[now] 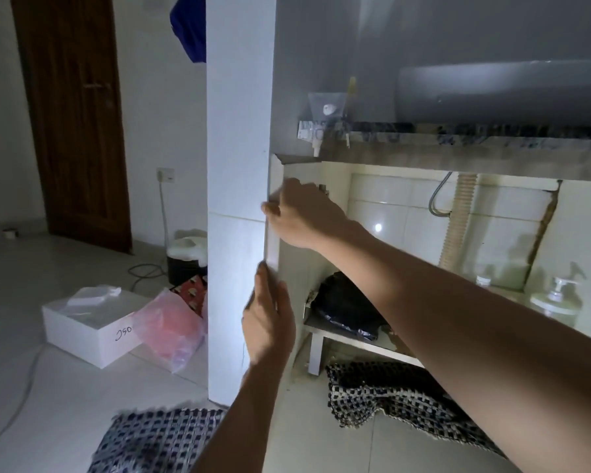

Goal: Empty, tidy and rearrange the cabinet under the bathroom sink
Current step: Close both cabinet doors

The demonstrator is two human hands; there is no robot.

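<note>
— Hands first?
— Both on the door (pixel 273 213), which is swung open, edge-on against the white pillar (pixel 239 165). Right hand (pixel 301 213) grips its upper edge, fingers wrapped round. Left hand (pixel 268 322) lies flat lower down, fingers straight, not closed.
— Count inside the cabinet (pixel 406 172)?
— One black bag (pixel 345 305) on one low white shelf (pixel 352 339). Two pump bottles (pixel 556 298) at right, second partly hidden. One ribbed hose (pixel 458 220), one thin grey pipe.
— Room?
— Opening wide; upper space bare tile. One checked mat (pixel 400 397) bunched at the threshold under the shelf, another (pixel 157 438) nearer.
— Outside?
— One white box (pixel 89 332), one pink bag (pixel 174 329) touching it, left of pillar.
</note>
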